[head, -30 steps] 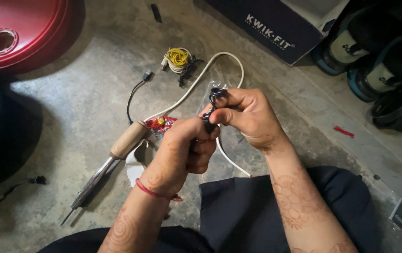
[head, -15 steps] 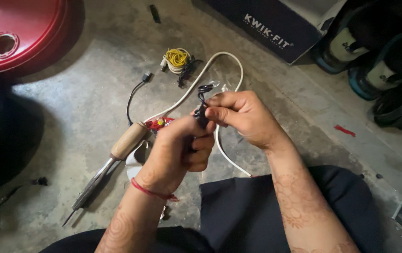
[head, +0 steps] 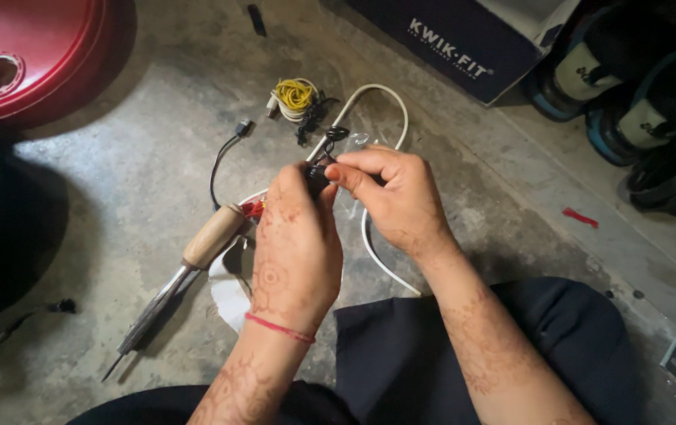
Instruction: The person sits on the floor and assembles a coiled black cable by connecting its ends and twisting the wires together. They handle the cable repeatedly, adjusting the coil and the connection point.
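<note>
Grey concrete floor (head: 117,165) carries everything; I'm sitting on it, dark blue trouser fabric (head: 401,354) over my knees at the bottom. Red metal drum lid with a round hole (head: 15,55) is far left, dark blue cardboard box (head: 448,39) top centre, dark shoes with pale panels (head: 629,102) top right. All well apart from my hands.

Long soldering iron with a pale wooden handle and dark metal shaft (head: 176,275) lies just left of my left wrist, tip pointing down-left. Its white round mains cord (head: 369,110) loops up behind my hands and back under them. Coil of yellow wire (head: 297,94) sits beyond, a thin black lead with a small plug (head: 224,153) to its left.

The piece in hand: small black wire with a twisted loop at its end (head: 330,142), held above the floor between both hands. Left hand (head: 294,244) is closed, thumb and forefinger pinching the lower black part. Right hand (head: 393,197) pinches it from the other side, fingers (head: 353,175) tight. What the lower black part is, I can't tell; my fingers cover it.

For a clean job I'd judge: pinch close together, keep the loop free, twist with small motions.

Open room is forward-right. The iron's tip and the cord loop are the snag risks.
</note>
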